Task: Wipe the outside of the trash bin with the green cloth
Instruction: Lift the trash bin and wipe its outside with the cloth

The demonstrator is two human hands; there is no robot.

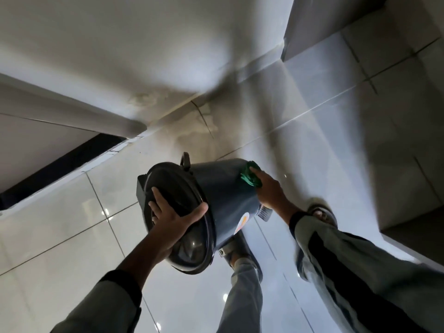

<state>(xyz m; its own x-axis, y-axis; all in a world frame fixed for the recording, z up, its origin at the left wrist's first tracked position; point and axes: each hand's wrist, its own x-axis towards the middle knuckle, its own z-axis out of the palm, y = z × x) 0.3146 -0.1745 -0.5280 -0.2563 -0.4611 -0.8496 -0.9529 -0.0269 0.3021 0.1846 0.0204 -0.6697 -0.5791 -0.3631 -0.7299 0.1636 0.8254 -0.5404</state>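
A dark grey round trash bin (223, 188) is tipped sideways above the tiled floor, its black lid facing me. My left hand (171, 216) grips the lid rim, fingers spread over the lid and thumb hooked on its edge. My right hand (269, 188) presses a bunched green cloth (249, 176) against the bin's outer wall near its base end. A white and orange label shows on the bin's lower side.
Glossy white floor tiles (72, 224) lie below. A white wall and a dark gap under a ledge (62, 162) are at the left. My sandalled feet (323, 215) stand under and right of the bin. A grey cabinet base (408, 236) is at the right.
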